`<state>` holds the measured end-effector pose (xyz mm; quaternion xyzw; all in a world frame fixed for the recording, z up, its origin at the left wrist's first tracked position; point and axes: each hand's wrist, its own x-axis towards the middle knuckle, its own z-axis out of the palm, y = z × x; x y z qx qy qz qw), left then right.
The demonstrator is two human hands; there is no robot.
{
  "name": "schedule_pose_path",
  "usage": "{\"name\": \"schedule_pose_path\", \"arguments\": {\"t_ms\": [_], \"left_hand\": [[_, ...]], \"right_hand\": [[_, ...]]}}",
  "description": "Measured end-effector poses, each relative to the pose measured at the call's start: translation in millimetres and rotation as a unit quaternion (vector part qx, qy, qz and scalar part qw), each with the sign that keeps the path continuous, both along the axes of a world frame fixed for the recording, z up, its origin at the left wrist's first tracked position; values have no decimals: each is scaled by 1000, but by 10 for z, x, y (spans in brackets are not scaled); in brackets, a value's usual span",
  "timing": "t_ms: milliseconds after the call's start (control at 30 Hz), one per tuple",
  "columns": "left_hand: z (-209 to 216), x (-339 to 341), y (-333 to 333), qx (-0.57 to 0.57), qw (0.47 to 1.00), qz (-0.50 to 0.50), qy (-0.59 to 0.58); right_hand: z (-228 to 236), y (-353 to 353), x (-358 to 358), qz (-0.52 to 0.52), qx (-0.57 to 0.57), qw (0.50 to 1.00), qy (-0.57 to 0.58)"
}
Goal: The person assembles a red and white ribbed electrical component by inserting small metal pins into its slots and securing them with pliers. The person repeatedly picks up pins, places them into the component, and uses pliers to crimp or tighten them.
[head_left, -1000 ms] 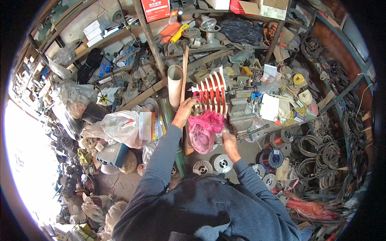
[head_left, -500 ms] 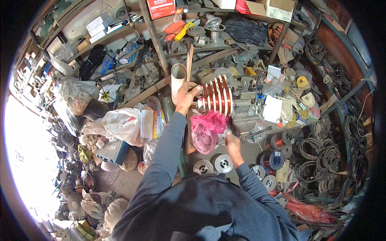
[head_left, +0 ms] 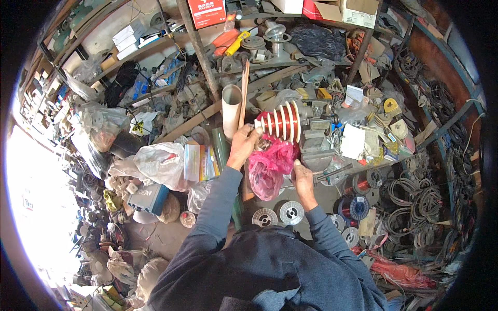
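A stepped coil former (head_left: 280, 123) with cream discs and copper-coloured wire between them juts leftward from a winding machine (head_left: 316, 150). My left hand (head_left: 241, 147) is at its small left end, fingertips closed together just below the pale end piece; what they pinch is hidden. My right hand (head_left: 305, 184) is closed with the thumb raised, beside the machine's lower left edge. Whatever its fingers hold cannot be made out. Between my hands hangs a crumpled pink plastic bag (head_left: 271, 168), right under the former.
A cardboard tube (head_left: 231, 111) stands left of the former beside upright wooden strips (head_left: 244, 96). Wire spools (head_left: 291, 212) lie on the floor below. Metal rods (head_left: 334, 172) stick out right of my right hand. Clutter and a white sheet (head_left: 353, 141) cover the bench.
My left hand has come down and slightly nearer from the former's end. The right hand has shifted a little right, its thumb now showing clearly. The former appears turned, its discs seen differently.
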<state>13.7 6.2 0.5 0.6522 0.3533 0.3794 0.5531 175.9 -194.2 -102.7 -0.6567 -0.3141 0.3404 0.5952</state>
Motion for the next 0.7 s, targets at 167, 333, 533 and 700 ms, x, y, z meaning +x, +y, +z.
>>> {"name": "schedule_pose_path", "arguments": {"t_ms": [167, 333, 533, 700], "left_hand": [[0, 224, 412, 24, 986, 158, -38], [-155, 201, 476, -110, 991, -17, -80], [-162, -97, -8, -197, 971, -78, -112], [3, -102, -49, -48, 993, -99, -52]], "right_hand": [[66, -102, -99, -31, -126, 992, 4], [162, -85, -14, 1, 35, 999, -13], [182, -53, -70, -26, -90, 996, -9], [103, 46, 39, -9, 7, 999, 32]]}}
